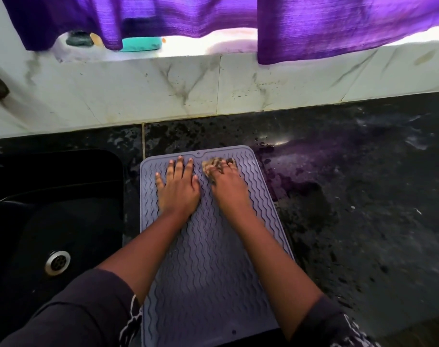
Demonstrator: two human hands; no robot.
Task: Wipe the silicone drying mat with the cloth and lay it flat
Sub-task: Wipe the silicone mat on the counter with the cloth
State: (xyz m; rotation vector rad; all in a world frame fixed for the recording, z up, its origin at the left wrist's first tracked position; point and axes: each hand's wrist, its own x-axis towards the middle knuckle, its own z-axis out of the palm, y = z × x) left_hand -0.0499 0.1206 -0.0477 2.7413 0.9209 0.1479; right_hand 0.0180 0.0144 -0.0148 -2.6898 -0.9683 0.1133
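Scanning from the left, we note a black sink (pixel 55 196) with a metal drain (pixel 57 262), set into the dark speckled counter (pixel 363 196) to the left of the left hand (pixel 178 186). That hand lies palm down on the grey silicone drying mat (pixel 208 284), fingers spread and extended, pressing the far part of the mat flat against the counter. The mat lies flat under both forearms, its wavy ridges running toward the wall, its near edge reaching the counter's front. Just right of the left hand, nearly touching it at the thumb, the right hand (pixel 226 184) rests on the same far part of the mat, fingers curled down over a small tan mottled cloth (pixel 213 164); the cloth is bunched beneath and ahead of the fingertips, close to the mat's far rim. Dark sleeves (pixel 88 309) cover both upper arms. Right of the right hand the counter is wet and reflects purple. Beyond both hands we record a white marbled wall (pixel 163 83) and, above it, a purple curtain (pixel 338 26) hanging over a sill.
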